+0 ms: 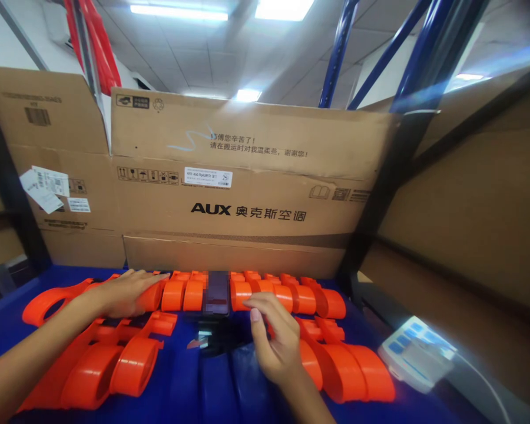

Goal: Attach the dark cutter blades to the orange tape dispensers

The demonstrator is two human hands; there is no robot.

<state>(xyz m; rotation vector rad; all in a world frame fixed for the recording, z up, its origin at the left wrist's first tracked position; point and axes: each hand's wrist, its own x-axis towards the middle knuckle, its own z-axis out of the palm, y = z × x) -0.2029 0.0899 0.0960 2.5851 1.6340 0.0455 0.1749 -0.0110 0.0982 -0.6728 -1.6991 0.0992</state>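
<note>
Rows of orange plastic parts with rounded ends lie on a blue surface (185,377). My left hand (128,294) rests over the back row at the left, its fingers stretched out toward the right, touching an orange part (152,296). My right hand (274,335) is over the right side, fingers bent and thumb apart, near an orange part (241,294) of the back row. Nothing shows between its thumb and fingers. A dark phone-like device (218,294) stands between the two halves of the back row. Larger orange parts (342,368) lie nearer on the right.
A large cardboard panel (247,244) rises behind the surface. Dark metal posts (373,200) frame it. A white device with a lit panel and cable (417,353) sits at the right. Blue blocks (218,388) are at the front middle.
</note>
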